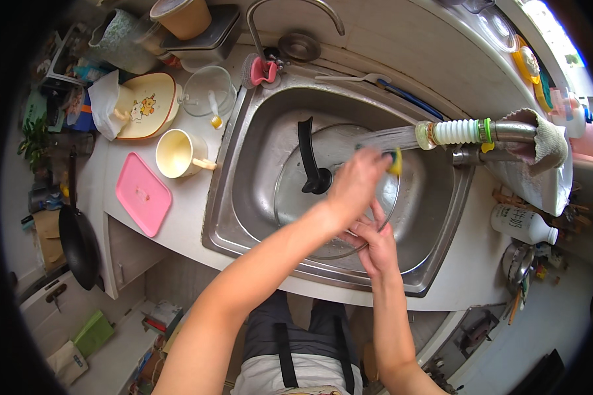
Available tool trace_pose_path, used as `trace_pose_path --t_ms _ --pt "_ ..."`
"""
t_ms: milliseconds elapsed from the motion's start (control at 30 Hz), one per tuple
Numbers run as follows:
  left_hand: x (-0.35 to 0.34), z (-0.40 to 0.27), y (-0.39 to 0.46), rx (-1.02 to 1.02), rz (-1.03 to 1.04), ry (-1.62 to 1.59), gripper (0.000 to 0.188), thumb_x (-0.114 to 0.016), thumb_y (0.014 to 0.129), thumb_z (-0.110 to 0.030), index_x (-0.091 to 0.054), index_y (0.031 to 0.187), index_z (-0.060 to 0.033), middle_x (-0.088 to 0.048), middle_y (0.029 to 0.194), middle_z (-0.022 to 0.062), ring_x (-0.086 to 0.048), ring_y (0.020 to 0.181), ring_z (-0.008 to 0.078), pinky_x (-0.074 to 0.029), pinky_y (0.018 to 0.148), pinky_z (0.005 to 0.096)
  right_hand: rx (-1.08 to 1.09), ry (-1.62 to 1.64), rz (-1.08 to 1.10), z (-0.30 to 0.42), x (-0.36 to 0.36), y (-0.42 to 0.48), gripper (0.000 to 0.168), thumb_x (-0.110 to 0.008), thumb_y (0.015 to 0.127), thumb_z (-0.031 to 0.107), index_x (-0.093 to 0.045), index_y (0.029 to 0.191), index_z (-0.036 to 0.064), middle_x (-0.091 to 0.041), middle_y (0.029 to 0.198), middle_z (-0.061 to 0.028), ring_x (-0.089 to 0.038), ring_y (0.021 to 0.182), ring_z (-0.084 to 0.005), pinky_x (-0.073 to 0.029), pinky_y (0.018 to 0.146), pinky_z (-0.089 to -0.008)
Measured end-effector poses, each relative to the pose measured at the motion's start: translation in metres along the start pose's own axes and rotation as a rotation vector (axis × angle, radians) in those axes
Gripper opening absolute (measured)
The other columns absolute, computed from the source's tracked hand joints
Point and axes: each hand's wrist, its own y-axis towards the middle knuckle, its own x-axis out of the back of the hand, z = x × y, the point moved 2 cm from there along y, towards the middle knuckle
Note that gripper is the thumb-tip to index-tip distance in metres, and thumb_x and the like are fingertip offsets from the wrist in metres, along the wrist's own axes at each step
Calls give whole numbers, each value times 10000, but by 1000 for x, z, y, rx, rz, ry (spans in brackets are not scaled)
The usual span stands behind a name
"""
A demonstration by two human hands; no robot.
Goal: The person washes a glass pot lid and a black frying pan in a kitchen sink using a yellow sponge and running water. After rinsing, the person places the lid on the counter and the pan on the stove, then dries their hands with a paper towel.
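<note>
A round glass pot lid with a black knob and upright handle is held over the steel sink. My right hand grips its near right rim, with fingers on both sides of the glass. Pressed in my left hand is a yellow and green sponge, mostly covered by the fingers and blurred. The sponge is over the lid's right part. Water streams leftward from the white corrugated faucet extension just above that hand.
Left of the sink are a cream mug, a pink tray, a glass cup and a cream cartoon dish. Behind it lie a blue-handled brush and a curved metal spout. A white bottle lies at right.
</note>
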Motion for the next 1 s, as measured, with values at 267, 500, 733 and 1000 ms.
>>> trace_pose_path --t_ms 267,500,733,1000 --pt "21 25 32 168 97 9 270 -538 840 10 -698 1053 56 -694 974 271 -677 934 461 -568 836 491 3 14 12 9 -30 -13 803 -597 902 -90 -244 1605 69 -520 1406 -297 -638 1205 -392 -569 999 -521" --pt "17 -17 3 -88 198 33 388 -609 802 -11 -690 1178 35 -682 1201 233 -648 1168 421 -553 972 463 -28 74 -79 3 -14 -14 797 -593 902 -90 -210 1592 22 -539 1373 -278 -638 1200 -386 -559 1007 -536" --pt "29 31 57 201 353 150 197 -555 840 27 -710 960 50 -685 923 296 -693 908 450 -562 785 503 -7 74 -8 14 -42 -25 877 -580 904 -95 -118 1630 73 -470 1429 -345 -620 1213 -447 -564 1000 -543" --pt "27 -11 13 -34 263 190 223 -630 792 10 -684 1001 67 -686 1100 275 -698 1001 415 -595 817 478 45 134 -75 15 -28 -22 834 -575 909 -91 -155 1611 66 -521 1399 -266 -643 1181 -376 -574 985 -519"
